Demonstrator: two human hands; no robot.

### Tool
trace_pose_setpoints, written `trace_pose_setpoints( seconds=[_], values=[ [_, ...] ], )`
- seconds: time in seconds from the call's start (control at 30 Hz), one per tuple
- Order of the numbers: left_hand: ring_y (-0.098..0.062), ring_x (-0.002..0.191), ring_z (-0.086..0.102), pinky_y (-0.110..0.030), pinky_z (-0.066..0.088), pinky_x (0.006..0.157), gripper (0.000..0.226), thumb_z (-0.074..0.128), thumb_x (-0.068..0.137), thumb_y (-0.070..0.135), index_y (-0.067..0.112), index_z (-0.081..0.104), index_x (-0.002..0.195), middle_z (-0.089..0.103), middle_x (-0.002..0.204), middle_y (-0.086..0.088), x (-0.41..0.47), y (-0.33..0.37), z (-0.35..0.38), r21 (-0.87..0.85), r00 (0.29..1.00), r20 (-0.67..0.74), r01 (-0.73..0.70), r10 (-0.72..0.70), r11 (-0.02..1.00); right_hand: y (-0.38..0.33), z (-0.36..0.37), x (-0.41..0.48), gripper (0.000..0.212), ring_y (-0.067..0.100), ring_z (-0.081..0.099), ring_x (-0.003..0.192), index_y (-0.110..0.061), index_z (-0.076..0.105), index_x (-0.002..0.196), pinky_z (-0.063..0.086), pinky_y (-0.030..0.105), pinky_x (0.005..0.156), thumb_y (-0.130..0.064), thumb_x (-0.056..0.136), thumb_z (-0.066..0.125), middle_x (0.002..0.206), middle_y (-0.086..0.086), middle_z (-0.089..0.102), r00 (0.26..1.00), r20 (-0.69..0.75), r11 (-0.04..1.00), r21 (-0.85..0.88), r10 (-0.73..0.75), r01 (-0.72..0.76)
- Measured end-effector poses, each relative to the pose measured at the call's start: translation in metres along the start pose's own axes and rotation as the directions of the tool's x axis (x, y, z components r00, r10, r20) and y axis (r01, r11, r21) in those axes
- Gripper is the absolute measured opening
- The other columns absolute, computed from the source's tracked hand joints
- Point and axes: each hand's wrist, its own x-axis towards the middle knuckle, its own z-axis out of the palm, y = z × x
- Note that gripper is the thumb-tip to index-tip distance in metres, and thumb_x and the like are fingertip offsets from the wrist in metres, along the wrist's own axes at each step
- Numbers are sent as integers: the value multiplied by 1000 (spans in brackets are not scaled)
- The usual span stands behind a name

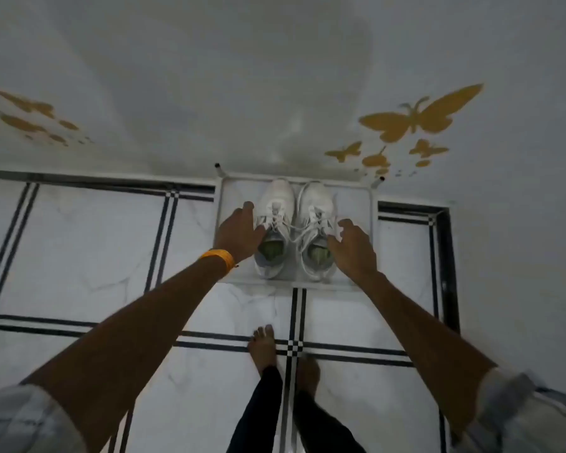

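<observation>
A pair of white laced sneakers stands side by side on a small white rack (371, 230) against the wall, toes toward the wall. My left hand (237, 232) reaches over the left sneaker (276, 204), its fingers spread and its thumb at the shoe's opening; it grips nothing. My right hand (352, 246) hovers at the outer side of the right sneaker (316, 201), fingers loosely bent, touching the laces area at most. An orange band circles my left wrist.
The white wall (275, 76) behind the rack carries yellow butterfly stickers (419, 116). The floor (79, 250) is white marble tile with black striped borders. My bare feet (263, 348) stand just in front of the rack.
</observation>
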Motion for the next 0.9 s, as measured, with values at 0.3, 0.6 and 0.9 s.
trace_pose_setpoints(
  seconds=[0.3, 0.6, 0.9],
  values=[
    [-45, 96, 62, -45, 49, 80, 62, 62, 86, 26, 5, 33, 137, 65, 109, -24, 98, -75, 129, 98, 999, 37, 9, -13, 995, 89, 117, 104, 29, 42, 63, 95, -2, 46, 116, 49, 42, 75, -19, 93, 50, 107, 23, 64, 1000, -22, 986, -167, 1, -5],
    [-48, 97, 62, -48, 50, 83, 47, 53, 86, 5, -1, 42, 131, 65, 110, -29, 66, -74, 147, 22, 995, -95, -12, 14, 1000, 102, 117, 86, 19, 41, 63, 90, 1, 55, 105, 39, 34, 68, -9, 97, 41, 99, 23, 66, 988, -83, 983, -143, -128, 115],
    [-38, 95, 67, -45, 55, 82, 33, 53, 91, 8, 9, 45, 122, 69, 109, -16, -50, -32, 124, -108, 971, -231, -90, 63, 990, 103, 82, -38, 25, 31, 65, 98, -5, 54, 120, 54, 42, 85, -12, 98, 45, 106, 14, 67, 976, -146, 987, 10, -160, 163]
  ],
)
